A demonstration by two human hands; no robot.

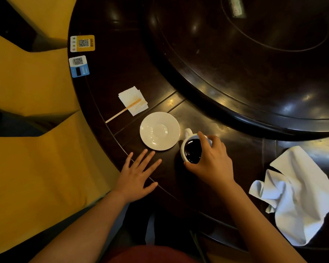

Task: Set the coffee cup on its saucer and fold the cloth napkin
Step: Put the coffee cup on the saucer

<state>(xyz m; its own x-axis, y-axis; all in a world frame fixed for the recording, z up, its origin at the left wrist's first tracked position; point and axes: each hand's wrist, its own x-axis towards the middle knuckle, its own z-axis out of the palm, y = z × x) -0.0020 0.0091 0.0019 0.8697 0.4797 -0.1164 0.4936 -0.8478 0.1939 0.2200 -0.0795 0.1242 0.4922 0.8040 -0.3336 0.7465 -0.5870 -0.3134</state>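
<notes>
A white coffee cup (190, 150) full of dark coffee stands on the dark table, just right of an empty white saucer (160, 130). My right hand (212, 162) wraps over the cup's rim from the right, thumb at the near side, fingers at the far side. The cup's handle points away, toward the saucer's right edge. My left hand (138, 172) lies flat with fingers spread on the table's edge, just below the saucer and touching nothing else. A crumpled white cloth napkin (296, 194) lies at the right, near the table's edge.
A folded paper napkin (132, 99) with a wooden stirrer (123, 111) across it lies left of the saucer. Two QR-code stickers (82, 43) sit at the table's left rim. A large dark turntable (254, 54) fills the far side. Yellow seats (27, 111) stand to the left.
</notes>
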